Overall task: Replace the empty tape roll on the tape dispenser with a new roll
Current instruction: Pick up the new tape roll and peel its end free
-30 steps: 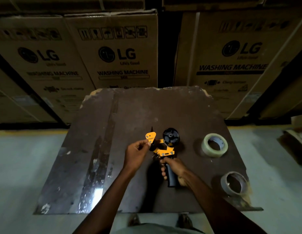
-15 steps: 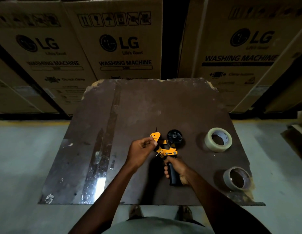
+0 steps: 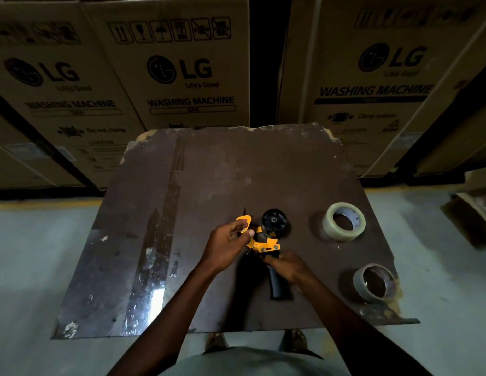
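An orange and black tape dispenser [image 3: 266, 243] is held over the dark board [image 3: 236, 180]. Its black hub [image 3: 274, 219] carries no roll. My right hand [image 3: 289, 267] grips the black handle [image 3: 277, 287]. My left hand [image 3: 226, 241] pinches the orange flap [image 3: 244, 221] at the dispenser's front end. A full clear tape roll [image 3: 345, 221] lies flat to the right of the dispenser. Nearer me on the right stands an empty brown core [image 3: 376, 283] near the board's edge.
The board has a chipped far edge and a shiny strip [image 3: 152, 267] down its left side. Large cardboard washing machine boxes [image 3: 179, 71] stand close behind it. Grey floor [image 3: 32, 267] lies on both sides, and my feet [image 3: 217, 341] show under the near edge.
The view has shifted slightly. My left hand has closed in along the orange flap toward the dispenser's frame. My right hand keeps its grip on the handle; both rolls lie where they were.
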Demonstrator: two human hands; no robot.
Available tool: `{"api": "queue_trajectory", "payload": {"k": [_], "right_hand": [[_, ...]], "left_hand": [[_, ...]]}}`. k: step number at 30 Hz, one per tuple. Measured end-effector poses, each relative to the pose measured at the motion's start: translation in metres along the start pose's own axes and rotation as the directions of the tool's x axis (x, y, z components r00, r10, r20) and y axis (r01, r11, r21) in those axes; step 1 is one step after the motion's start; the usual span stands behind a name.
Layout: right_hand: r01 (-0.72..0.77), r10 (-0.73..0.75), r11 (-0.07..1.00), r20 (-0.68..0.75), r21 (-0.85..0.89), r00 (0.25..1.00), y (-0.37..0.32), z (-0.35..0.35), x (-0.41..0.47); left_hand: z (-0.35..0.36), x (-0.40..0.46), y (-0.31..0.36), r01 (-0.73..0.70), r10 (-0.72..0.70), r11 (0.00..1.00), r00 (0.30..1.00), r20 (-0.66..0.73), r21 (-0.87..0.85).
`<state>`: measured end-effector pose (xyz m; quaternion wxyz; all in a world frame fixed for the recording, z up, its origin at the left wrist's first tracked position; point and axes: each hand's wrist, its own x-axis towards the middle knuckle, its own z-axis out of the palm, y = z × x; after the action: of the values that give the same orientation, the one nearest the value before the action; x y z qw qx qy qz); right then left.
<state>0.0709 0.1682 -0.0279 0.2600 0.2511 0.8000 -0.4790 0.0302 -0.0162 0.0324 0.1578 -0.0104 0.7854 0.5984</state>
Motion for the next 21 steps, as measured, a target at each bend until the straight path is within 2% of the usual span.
{"api": "queue_trajectory", "payload": {"k": [3, 5, 7, 9, 10, 16, 21], "right_hand": [[0.089, -0.112, 0.967, -0.085, -0.240, 0.990, -0.004, -0.013, -0.003], [0.143, -0.221, 0.923, -0.189, -0.357, 0.957, -0.008, -0.019, -0.011], [0.144, -0.314, 0.888, -0.349, -0.436, 0.883, -0.009, -0.022, -0.018], [0.188, -0.441, 0.846, -0.457, -0.499, 0.773, -0.007, -0.026, -0.020], [0.206, -0.484, 0.827, -0.476, -0.524, 0.734, -0.006, -0.029, -0.021], [0.194, -0.579, 0.766, -0.528, -0.613, 0.621, -0.006, -0.054, -0.016], [0.131, -0.562, 0.774, -0.577, -0.620, 0.593, -0.002, -0.084, -0.009]], "left_hand": [[0.004, 0.002, 0.001, -0.017, 0.017, 0.999, 1.000, 0.013, 0.027], [0.008, 0.005, 0.000, -0.042, 0.041, 0.997, 0.999, 0.004, 0.069], [0.013, 0.010, 0.002, -0.076, 0.077, 0.984, 0.997, 0.002, 0.162], [0.020, 0.013, 0.005, -0.124, 0.122, 0.965, 0.992, 0.019, 0.232], [0.024, 0.015, 0.007, -0.153, 0.151, 0.954, 0.988, 0.028, 0.259], [0.056, 0.033, 0.022, -0.310, 0.272, 0.877, 0.950, 0.153, 0.367], [0.086, 0.056, 0.032, -0.404, 0.308, 0.812, 0.909, 0.280, 0.422]]}}
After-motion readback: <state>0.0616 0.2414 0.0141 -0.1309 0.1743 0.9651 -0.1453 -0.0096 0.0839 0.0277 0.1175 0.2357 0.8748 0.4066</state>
